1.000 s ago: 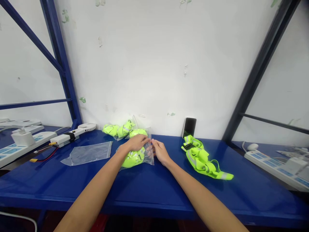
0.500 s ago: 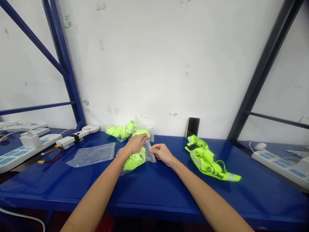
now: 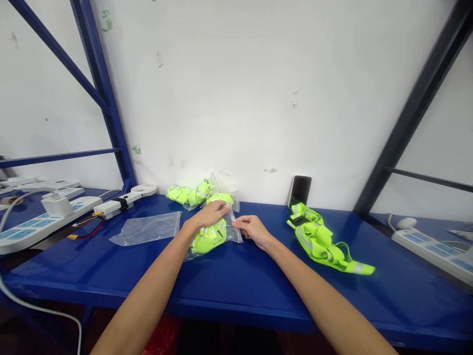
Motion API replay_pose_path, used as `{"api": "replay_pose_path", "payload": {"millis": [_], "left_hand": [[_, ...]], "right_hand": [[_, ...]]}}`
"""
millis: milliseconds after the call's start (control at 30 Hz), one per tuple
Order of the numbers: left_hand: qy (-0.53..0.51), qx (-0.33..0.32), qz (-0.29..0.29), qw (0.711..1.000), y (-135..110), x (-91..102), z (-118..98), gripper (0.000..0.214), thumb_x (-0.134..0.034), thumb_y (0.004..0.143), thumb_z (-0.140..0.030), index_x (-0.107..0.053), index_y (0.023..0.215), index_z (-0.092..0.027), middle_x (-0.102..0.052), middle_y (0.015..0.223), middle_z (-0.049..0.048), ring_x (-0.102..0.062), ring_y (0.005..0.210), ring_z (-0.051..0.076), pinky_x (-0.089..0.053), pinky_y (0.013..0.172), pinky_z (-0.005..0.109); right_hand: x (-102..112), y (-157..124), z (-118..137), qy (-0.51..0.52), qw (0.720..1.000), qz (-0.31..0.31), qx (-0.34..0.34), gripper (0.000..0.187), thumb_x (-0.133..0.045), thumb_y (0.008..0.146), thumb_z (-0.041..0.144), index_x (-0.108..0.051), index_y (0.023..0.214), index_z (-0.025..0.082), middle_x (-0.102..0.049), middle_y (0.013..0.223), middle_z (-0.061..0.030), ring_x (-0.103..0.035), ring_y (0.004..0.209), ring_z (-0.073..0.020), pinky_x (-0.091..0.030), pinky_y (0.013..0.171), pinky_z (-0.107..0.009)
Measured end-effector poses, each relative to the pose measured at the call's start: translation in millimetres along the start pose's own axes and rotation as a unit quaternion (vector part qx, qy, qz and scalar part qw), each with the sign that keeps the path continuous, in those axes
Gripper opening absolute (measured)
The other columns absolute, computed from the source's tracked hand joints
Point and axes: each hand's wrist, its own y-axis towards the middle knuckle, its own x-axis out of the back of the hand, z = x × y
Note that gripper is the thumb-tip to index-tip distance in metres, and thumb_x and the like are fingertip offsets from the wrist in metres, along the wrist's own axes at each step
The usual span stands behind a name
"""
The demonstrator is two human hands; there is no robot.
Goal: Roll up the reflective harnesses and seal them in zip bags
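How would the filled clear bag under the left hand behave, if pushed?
The bag would probably crumple, because its film looks thin and wrinkled. The folded yellow-green bundle inside seems soft, so it may squash. Its lumpy shape suggests little rolling.

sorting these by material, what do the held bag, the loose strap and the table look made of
Held bag: probably thin plastic, clear and glossy; yellow-green contents show through.
Loose strap: likely woven fabric, mostly matte with grey bands; it folds in soft loops.
Table: smooth blue with a sheen; perhaps painted metal, but I can't be sure.
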Motion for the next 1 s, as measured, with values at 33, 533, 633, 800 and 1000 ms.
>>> {"api": "replay_pose_path", "payload": {"millis": [33,533,633,800,1000], "left_hand": [[-0.007,-0.006,0.002,1.000,-1.1,0.9,-2.0,0.036,-0.039,0.089,-0.047,-0.045,0.067,-0.020,-0.050,0.065,-0.0001,-0.043,0.057,0.015,-0.033,0.057,0.029],[-0.056,-0.020,0.023,0.998,-7.0,0.7,-4.4,0.035,-0.038,0.091,-0.046,-0.052,0.075,-0.018,-0.063,0.071,0.0036,-0.056,0.065,0.018,-0.039,0.062,0.030],[-0.048,-0.028,0.022,0.998,-6.8,-0.4,-5.2,0.035,-0.036,0.092,-0.045,-0.051,0.076,-0.018,-0.060,0.071,0.0034,-0.055,0.064,0.018,-0.039,0.062,0.030],[-0.016,-0.053,0.015,0.998,-4.7,-3.6,-3.3,0.036,-0.034,0.093,-0.045,-0.050,0.073,-0.019,-0.056,0.070,0.0028,-0.051,0.063,0.017,-0.039,0.062,0.030],[-0.030,-0.033,0.019,0.999,-5.6,-2.7,-2.6,0.037,-0.033,0.094,-0.047,-0.052,0.080,-0.018,-0.058,0.072,0.0032,-0.052,0.064,0.017,-0.039,0.063,0.031]], "right_hand": [[0.6,0.0,-1.1,0.002,1.000,0.005,0.006,0.029,-0.076,0.064,0.042,-0.065,0.070,0.015,-0.041,0.047,0.0071,-0.028,0.042,-0.0055,-0.016,0.043,-0.024],[-0.4,-4.6,-0.9,0.005,0.999,0.026,0.037,0.029,-0.075,0.065,0.042,-0.063,0.068,0.015,-0.044,0.049,0.0059,-0.032,0.044,-0.0063,-0.020,0.045,-0.024],[-0.5,-4.9,-1.0,0.002,0.999,0.024,0.037,0.028,-0.074,0.065,0.040,-0.064,0.069,0.015,-0.045,0.048,0.0060,-0.033,0.043,-0.0062,-0.021,0.045,-0.024],[-2.6,-5.2,-0.4,0.003,0.999,0.012,0.037,0.027,-0.075,0.064,0.040,-0.062,0.066,0.016,-0.047,0.049,0.0058,-0.034,0.043,-0.0061,-0.021,0.044,-0.023],[-3.3,-4.9,-1.1,-0.001,0.999,0.008,0.043,0.028,-0.074,0.065,0.041,-0.063,0.066,0.016,-0.046,0.047,0.0054,-0.036,0.043,-0.0070,-0.022,0.043,-0.023]]}}
